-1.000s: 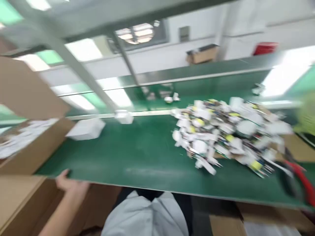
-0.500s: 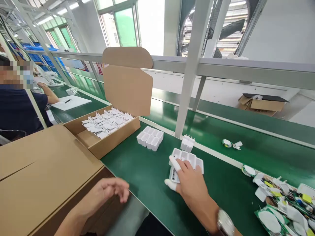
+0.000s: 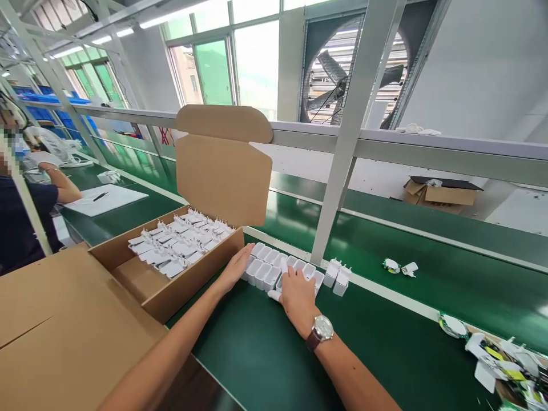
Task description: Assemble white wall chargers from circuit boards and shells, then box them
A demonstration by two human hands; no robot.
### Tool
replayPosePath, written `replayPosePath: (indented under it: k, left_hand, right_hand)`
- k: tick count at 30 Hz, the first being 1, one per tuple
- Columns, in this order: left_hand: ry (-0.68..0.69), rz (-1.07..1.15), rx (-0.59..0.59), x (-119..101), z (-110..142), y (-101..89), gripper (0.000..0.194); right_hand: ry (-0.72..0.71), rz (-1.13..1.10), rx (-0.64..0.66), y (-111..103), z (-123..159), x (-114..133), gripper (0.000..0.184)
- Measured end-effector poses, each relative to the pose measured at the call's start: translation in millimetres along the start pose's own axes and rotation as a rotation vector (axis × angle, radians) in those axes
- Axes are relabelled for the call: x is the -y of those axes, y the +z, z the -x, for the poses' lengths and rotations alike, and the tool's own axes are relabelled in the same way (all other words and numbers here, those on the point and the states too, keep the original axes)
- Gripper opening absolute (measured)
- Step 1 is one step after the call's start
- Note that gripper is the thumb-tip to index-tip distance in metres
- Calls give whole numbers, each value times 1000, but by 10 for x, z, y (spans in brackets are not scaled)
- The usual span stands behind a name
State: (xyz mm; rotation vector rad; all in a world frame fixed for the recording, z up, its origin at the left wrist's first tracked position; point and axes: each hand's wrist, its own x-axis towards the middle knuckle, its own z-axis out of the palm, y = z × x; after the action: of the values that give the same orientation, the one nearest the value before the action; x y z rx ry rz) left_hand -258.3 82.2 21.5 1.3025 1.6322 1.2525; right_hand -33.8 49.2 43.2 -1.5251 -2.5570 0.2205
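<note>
On the green table, white plastic casings [image 3: 262, 268] stand in rows beside the cardboard box. My left hand [image 3: 235, 268] lies against their left end, its fingers stretched out. My right hand [image 3: 298, 297] has white finger covers on the thumb and a finger and wears a wristwatch. It grips a second block of open white casings [image 3: 309, 269], right up against the first block. My palm and fingers partly hide this block. Just to its right stand white plug pieces [image 3: 337, 276] with prongs upward.
The open cardboard box [image 3: 194, 274] holds rows of white plug parts [image 3: 182, 240]. A closed carton [image 3: 64, 331] is at the near left. A post [image 3: 340, 188] rises behind the casings. Loose circuit parts [image 3: 505, 365] lie at right. A co-worker [image 3: 32, 200] sits far left.
The view swung left from the parts pile. My right hand pushed its block of casings left against the other block. My left hand came from the table edge up to the casings.
</note>
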Motion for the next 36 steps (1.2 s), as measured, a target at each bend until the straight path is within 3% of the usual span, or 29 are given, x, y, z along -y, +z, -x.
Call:
replayPosePath:
  k: [5,8,10,13,16,19,21,25,27,29,32,34,36]
  left_hand:
    - [20,-33,-7,-19,-32,-27,75]
    - [12,-46,-32,23,-61,-49,78]
    - [-1,-40,-37,67,-89,-56,79]
    - [-48,1,-17,108,-103,-54,81]
    - [-67,44,-39,104,-78,-39,79]
    - [0,19,-91,91,-37,-18,74]
    - [40,-62,-103,87,-8,-7,71]
    - [117,-181,-138,54,87,-17,75]
    - [304,-273,-213,6,187,-16,70]
    - [579,-414,-236,-67,329,32,65]
    - [851,-643,-34,-195,556,239,84]
    - [909,-763,122,-261,645,437,96]
    - [955,-817,173,-295,662,613,99]
  right_hand:
    - [-96,-16,13,-149,104,4,40]
    - [-254,37,-135,-435,240,-255,31]
    - [-284,53,-234,-712,314,-570,26]
    - [-61,75,-285,-1127,355,-1225,34]
    - [242,142,-197,-1315,314,-1941,40]
    - [360,174,-101,-1186,219,-2475,46]
    - [382,189,-41,-994,126,-2665,49]
    - [389,230,43,-684,-82,-2750,37]
    - [372,244,68,-665,-135,-2741,32]
    - [329,244,83,-748,-104,-2744,29]
    - [225,218,129,-961,146,-2772,25]
    - [153,202,182,-1068,437,-2782,20]
    - [112,202,227,-1095,787,-2768,12]
